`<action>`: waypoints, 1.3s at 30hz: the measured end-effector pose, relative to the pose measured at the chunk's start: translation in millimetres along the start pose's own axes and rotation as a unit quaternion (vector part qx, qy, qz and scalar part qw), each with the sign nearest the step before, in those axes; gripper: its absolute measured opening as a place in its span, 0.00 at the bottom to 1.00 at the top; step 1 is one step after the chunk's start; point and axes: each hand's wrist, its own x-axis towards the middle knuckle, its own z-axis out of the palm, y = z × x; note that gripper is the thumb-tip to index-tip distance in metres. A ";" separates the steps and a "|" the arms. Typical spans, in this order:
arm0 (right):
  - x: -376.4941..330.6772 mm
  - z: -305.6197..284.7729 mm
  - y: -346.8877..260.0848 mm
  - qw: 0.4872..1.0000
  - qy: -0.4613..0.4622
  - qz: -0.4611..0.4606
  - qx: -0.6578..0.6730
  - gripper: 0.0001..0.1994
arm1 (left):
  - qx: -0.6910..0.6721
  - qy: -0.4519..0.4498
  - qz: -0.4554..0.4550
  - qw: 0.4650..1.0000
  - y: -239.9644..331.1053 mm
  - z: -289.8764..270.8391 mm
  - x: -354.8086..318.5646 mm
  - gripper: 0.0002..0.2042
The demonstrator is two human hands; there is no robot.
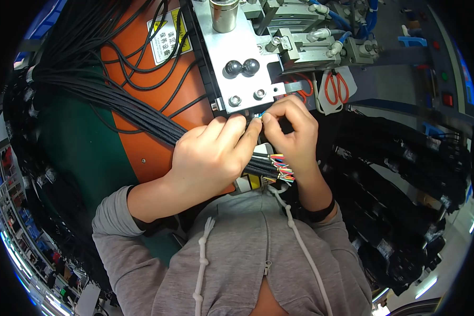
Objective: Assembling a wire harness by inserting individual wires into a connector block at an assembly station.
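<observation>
My left hand is closed, its thumb and index fingertip pressed together just below a silver metal press fixture. Right beside it my right hand pinches with thumb and forefinger. Between the two sets of fingertips show thin coloured wire ends, bluish and white, too small to count. A bundle of black cables runs in from the left and passes beneath my left hand. Past that hand emerge the bundle's stripped ends, with red, yellow, green and white wires fanned out near my right wrist.
An orange and green machine cover lies under the cables. Air cylinders with blue hoses stand at the upper right. Red-handled scissors rest beside the fixture. Thick black cable bundles hang at the right. A red button sits on the frame.
</observation>
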 end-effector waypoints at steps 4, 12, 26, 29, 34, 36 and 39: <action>-3.0 4.6 16.7 0.958 -0.025 0.189 0.214 0.03 | -0.022 0.022 0.010 0.999 -6.5 3.0 2.9 0.13; -3.5 8.1 8.6 0.990 0.006 0.085 0.110 0.02 | -0.035 0.029 -0.015 0.999 -4.5 -0.8 -4.4 0.10; 0.6 -24.2 -4.4 0.967 -0.035 -0.169 0.190 0.07 | -0.119 0.136 0.045 0.983 -10.8 -9.6 8.5 0.12; -1.8 -28.4 -13.5 0.977 -0.053 -0.119 0.166 0.09 | -0.144 0.161 0.063 0.974 -12.9 -10.0 4.0 0.13; -2.1 -9.2 -33.5 0.978 0.014 -0.088 0.187 0.09 | -0.146 0.148 0.044 0.977 -13.1 -5.8 -0.4 0.12; -1.1 -2.6 -33.6 0.964 0.062 -0.082 0.245 0.09 | -0.139 0.173 0.038 0.974 -12.9 -4.8 -0.1 0.11; 3.6 -3.6 -31.4 0.963 0.064 -0.111 0.237 0.09 | -0.124 0.182 0.037 0.975 -13.4 -4.7 -0.7 0.11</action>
